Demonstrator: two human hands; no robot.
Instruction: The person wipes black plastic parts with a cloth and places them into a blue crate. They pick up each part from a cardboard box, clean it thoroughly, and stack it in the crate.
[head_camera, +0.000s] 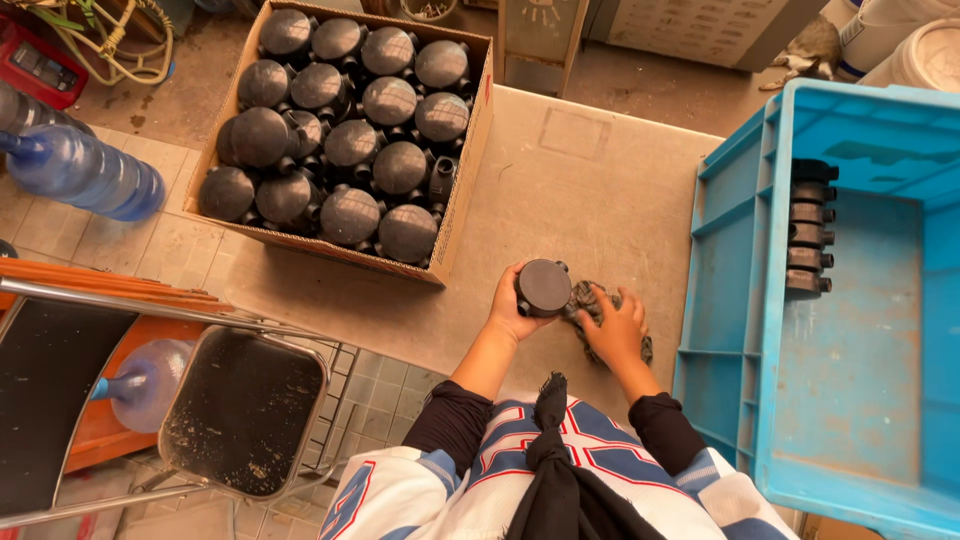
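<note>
A blue plastic crate (850, 300) sits right of a cardboard box (460, 200) packed with round black fittings (350, 140). Over the table between them, the left hand (512, 305) grips one round black fitting (543, 287) while the right hand (615, 330) presses a dark rag (585, 300) against it, apparently mid-wipe; finishing calls for turning the fitting.

The left hand (512, 305) covers the near side of the round black part (543, 287), so its underside can't be seen. The right hand (615, 330) hides most of the dark rag (583, 298). The blue crate (735, 250) runs off the right edge. In the cardboard box (462, 185), lower layers are buried under the top black parts. The bottle (85, 170) is cut at the left.
</note>
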